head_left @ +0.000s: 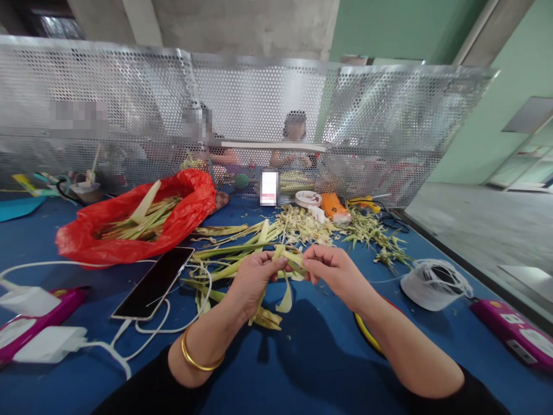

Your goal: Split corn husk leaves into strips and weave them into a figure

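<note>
Both hands meet over the blue table, pinching a pale green leaf strip (pixel 294 260) that is folded or looped between them. My left hand (pixel 259 276), with a gold bangle on its wrist, is closed on the strip's left part. My right hand (pixel 325 266) has its thumb and fingers pressed together at the strip's right end. A curled tail of leaf (pixel 285 297) hangs below the fingers. Behind and left of the hands lie long green leaf strips (pixel 233 253). Beyond them is a heap of dry leaf scraps (pixel 302 225).
A red plastic bag (pixel 103 245) holds more leaves at left. Near it lie a phone (pixel 153 285) and white cables. At right are a string spool (pixel 434 283) and a purple power strip (pixel 512 331). People sit behind a perforated metal screen (pixel 259 86).
</note>
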Available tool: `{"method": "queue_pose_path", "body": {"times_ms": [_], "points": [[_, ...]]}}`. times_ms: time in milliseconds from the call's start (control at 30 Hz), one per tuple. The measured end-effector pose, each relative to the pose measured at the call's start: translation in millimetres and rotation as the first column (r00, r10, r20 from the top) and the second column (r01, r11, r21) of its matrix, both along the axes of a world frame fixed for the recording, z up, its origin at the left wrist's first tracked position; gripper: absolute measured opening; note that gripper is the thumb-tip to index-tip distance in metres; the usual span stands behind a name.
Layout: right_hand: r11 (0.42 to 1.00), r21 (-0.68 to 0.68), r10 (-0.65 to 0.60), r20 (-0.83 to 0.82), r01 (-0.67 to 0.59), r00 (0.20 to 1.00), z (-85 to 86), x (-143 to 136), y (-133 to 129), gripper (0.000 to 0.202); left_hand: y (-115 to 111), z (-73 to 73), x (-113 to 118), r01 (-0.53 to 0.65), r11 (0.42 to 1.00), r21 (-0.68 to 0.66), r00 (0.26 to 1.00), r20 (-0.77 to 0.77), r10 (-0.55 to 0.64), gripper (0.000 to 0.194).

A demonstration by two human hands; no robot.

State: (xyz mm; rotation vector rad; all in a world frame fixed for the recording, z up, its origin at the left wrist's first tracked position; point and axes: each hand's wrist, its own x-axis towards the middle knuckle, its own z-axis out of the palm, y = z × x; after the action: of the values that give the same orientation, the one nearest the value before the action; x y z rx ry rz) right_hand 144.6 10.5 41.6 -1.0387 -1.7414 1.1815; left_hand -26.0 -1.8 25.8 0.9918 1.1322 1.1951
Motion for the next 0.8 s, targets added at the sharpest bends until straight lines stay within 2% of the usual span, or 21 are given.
{"method": "queue_pose_path", "body": {"times_ms": [133, 400, 600, 800], "points": [[0.999, -0.038, -0.033, -0.017, 0.033, 0.999, 0.9, -1.3, -0.4, 0.019, -0.5, 0.4, 0.0, 0.015, 1.000, 0.002, 1.000, -0.005, -0.015, 0.027], [0.996, 0.007, -0.088, 0.063, 0.088, 0.994, -8.6, -1.5, -0.8, 0.018, -2.9, 0.7, 2.8, 0.001, 1.000, 0.031, 0.999, -0.047, 0.001, 0.025], [0.990, 0.022, -0.139, 0.059, 0.138, 0.989, -10.2, -1.0, 0.4, 0.016, -3.1, -1.7, 3.2, -0.007, 0.999, 0.047, 0.999, -0.052, 0.009, 0.021], [0.992, 0.025, -0.126, 0.102, 0.124, 0.987, -10.1, -2.4, 0.2, 0.016, -3.5, -2.2, 4.7, 0.054, 0.996, 0.072, 0.991, -0.125, -0.045, 0.021]]}}
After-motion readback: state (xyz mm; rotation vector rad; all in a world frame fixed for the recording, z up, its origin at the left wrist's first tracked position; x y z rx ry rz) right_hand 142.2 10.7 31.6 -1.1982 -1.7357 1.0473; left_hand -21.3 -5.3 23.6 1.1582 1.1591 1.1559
